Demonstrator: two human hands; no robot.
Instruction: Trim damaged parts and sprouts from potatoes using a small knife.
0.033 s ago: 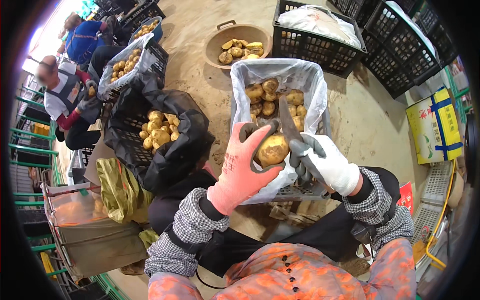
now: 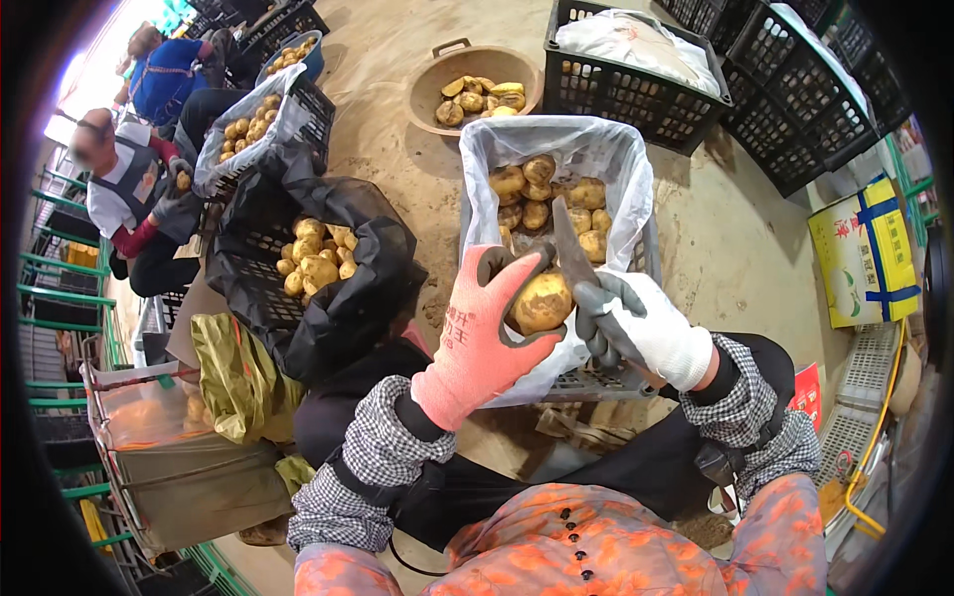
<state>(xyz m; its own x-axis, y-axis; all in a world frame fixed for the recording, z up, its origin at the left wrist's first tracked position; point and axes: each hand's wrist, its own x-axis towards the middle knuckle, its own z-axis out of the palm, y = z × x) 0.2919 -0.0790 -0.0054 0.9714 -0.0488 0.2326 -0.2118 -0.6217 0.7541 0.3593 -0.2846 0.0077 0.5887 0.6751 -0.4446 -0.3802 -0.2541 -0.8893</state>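
Observation:
My left hand (image 2: 487, 333), in a pink glove with grey-coated fingers, is closed round a soil-stained yellow potato (image 2: 542, 302). My right hand (image 2: 644, 320), in a white glove with grey fingers, grips a knife (image 2: 569, 236). Its dark blade points up and away from me, just beyond the potato's right side; whether the edge touches the skin I cannot tell. Below both hands stands a crate lined with white plastic (image 2: 629, 189), with several potatoes (image 2: 537, 187) in it.
A black-lined crate (image 2: 383, 253) of potatoes stands to the left. Farther off are a brown basin (image 2: 424, 91) with potatoes and a black crate (image 2: 636, 94) holding a white sack. A yellow carton (image 2: 863, 253) is at right. Another person (image 2: 134, 189) sits at far left, holding a potato.
The knife blade and the potato have shifted very slightly toward me. Both hands keep their grip.

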